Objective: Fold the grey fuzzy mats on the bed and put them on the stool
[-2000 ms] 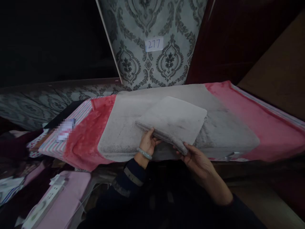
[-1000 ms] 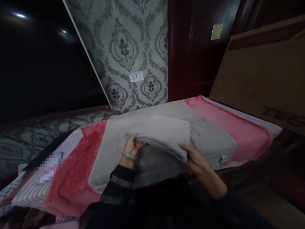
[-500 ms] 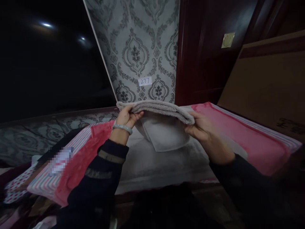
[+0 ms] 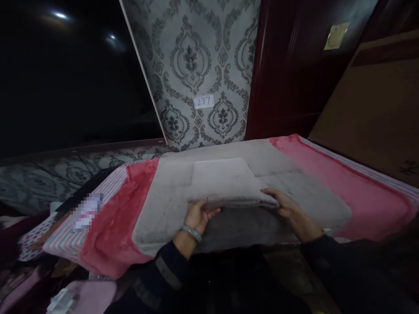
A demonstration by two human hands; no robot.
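Grey folded cloth (image 4: 225, 181) is pinched at both ends by left hand (image 4: 199, 216) and right hand (image 4: 284, 204) (thumbs uppermost).

At lower centre of the frame, the left hand (image 4: 198, 216) wore a pale grey-green bangle (image 4: 192, 232); its navy sleeve (image 4: 155, 280) bore two dull tan bands (image 4: 168, 272). The right sleeve (image 4: 343, 270), lower right, was dark.
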